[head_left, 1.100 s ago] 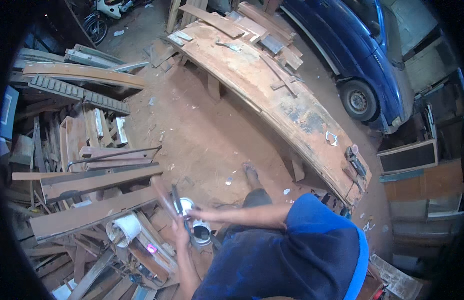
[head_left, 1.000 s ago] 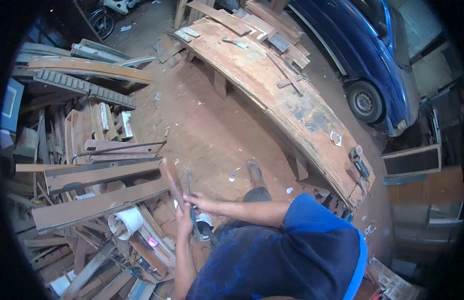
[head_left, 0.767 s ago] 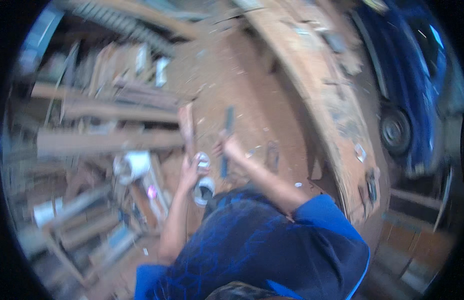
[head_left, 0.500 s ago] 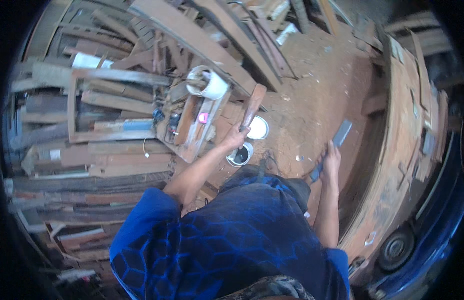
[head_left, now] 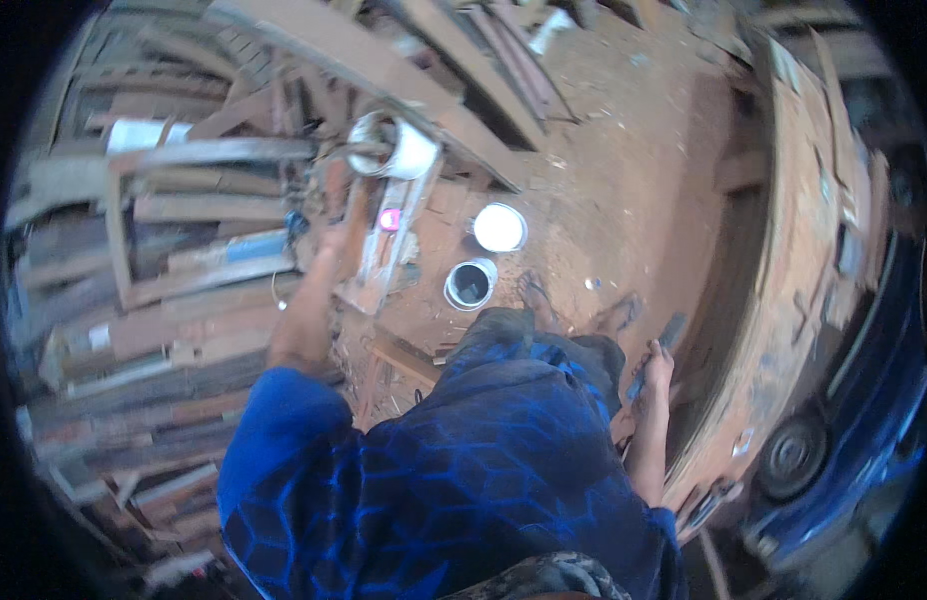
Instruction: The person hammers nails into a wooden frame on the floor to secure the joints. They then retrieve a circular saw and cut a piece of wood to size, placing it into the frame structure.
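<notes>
My left hand [head_left: 332,240] is blurred, at the left beside a narrow wooden tray [head_left: 356,232]. A reddish-brown wooden paddle-like piece [head_left: 336,186] rises from its grip; the fingers are smeared. Low at my right side, my right hand [head_left: 658,368] is closed around a flat dark-grey blade-like tool [head_left: 672,328] with a bluish lower part. Its exact kind is unclear. In front of my feet stands an uncovered bucket [head_left: 472,285] with dark contents. Just beyond it is a round white lid or pail top [head_left: 501,228].
A white bucket [head_left: 416,152] holding wood pieces lies tilted near a pink item [head_left: 389,219]. Stacked boards [head_left: 184,340] fill the left, and long planks [head_left: 384,75] slant across the far side. On the right are a large wooden panel [head_left: 774,290] and a blue vehicle [head_left: 864,430].
My left hand has swung left with the wooden piece, away from the buckets to beside the tray. My right hand has lowered toward my body, still gripping the grey tool.
</notes>
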`<move>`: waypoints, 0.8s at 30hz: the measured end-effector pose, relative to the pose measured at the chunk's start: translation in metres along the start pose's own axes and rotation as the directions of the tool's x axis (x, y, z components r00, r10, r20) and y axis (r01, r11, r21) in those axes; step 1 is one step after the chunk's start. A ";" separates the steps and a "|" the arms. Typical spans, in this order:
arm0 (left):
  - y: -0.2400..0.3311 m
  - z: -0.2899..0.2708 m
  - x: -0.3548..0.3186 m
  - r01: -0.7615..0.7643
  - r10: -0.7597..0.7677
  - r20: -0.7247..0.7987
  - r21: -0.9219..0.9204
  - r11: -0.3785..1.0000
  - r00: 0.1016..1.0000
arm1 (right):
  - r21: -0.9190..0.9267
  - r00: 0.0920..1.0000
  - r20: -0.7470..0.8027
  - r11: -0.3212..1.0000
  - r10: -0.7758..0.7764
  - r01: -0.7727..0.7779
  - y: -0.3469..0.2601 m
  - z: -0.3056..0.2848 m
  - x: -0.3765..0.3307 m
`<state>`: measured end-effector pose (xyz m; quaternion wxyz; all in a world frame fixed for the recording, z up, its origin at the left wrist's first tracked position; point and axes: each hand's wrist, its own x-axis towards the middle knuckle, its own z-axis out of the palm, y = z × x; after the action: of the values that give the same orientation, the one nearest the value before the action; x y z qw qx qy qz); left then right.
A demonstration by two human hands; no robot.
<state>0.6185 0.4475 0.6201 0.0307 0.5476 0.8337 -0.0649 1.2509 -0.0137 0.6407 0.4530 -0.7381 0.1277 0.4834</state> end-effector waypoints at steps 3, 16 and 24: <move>0.065 0.006 0.001 -0.353 0.438 0.043 -0.525 0.775 0.898 | -0.166 0.964 -0.266 0.985 -0.001 -0.045 -0.022 -0.043 -0.024; 0.111 0.037 -0.066 0.406 0.734 0.659 -0.724 0.558 0.165 | -0.006 0.973 -0.230 1.000 0.017 -0.019 0.058 -0.056 -0.012; 0.345 -0.176 -0.391 -0.797 0.996 -0.038 -0.603 0.039 0.078 | 0.006 0.975 -0.097 0.979 -0.202 0.203 -0.017 -0.107 -0.047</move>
<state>1.0943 0.2528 0.8161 0.3669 0.8983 0.2315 0.0691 1.3024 -0.1006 0.7018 0.4991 -0.7660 0.0773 0.3977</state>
